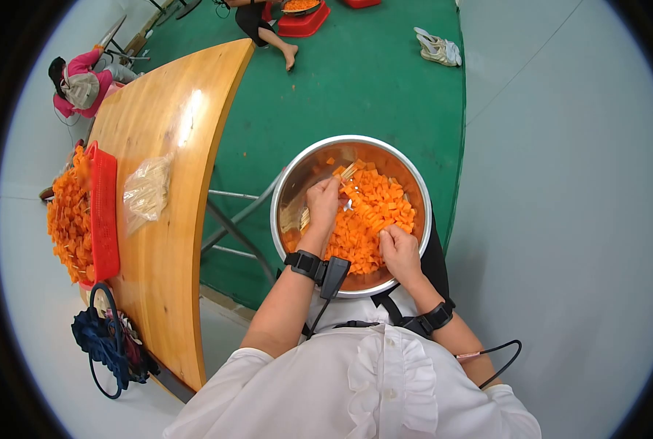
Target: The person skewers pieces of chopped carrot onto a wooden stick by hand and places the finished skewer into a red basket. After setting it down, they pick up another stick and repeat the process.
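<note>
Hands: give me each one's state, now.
Left hand: closed on a knife over the bowl.
Right hand: curled closed among the carrot cubes; contents not visible.

The bowl (pixel 290 192) is shiny silver, and the cut pieces (pixel 374 212) in it are bright orange. The bench (pixel 169 146) is yellow-brown wood. The crate (pixel 104 212) is red, the mat (pixel 356 80) is green, the floor (pixel 560 183) is pale grey, and the shirt (pixel 370 388) is white.

Bright even light, glare on table (pixel 167 146), fisheye edges w/ black vignette.
</note>
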Motion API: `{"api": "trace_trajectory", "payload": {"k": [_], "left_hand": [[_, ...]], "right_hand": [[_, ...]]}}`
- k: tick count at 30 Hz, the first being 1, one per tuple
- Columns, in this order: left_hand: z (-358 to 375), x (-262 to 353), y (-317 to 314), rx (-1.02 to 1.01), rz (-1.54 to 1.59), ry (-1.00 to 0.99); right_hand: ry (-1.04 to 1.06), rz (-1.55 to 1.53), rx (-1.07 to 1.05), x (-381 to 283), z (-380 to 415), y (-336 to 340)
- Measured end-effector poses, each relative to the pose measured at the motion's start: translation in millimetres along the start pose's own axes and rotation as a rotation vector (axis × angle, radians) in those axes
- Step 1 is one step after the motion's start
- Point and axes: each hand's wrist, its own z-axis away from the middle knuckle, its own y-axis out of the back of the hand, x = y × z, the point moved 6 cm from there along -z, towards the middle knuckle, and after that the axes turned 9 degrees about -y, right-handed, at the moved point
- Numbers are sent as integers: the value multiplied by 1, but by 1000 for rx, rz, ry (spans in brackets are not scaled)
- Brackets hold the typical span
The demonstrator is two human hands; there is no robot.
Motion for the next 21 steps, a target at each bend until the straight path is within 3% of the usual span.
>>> {"api": "trace_trajectory", "payload": {"k": [2,8,13,16,21], "left_hand": [[2,2,-1,-13,16,18],[6,-3,-6,-44,-4,13],[6,1,-7,-54,-30,36],[4,8,-9,-97,-168,-53],[7,14,-10,3,-23,-21]], "right_hand": [[-121,-132,-79,8,-2,-3],[-164,-172,-93,11,-3,-7],[-119,-83,-24,8,-4,-3],[-68,-30,23,8,-5,-2],[-63,-110,49,5,-5,1]]}}
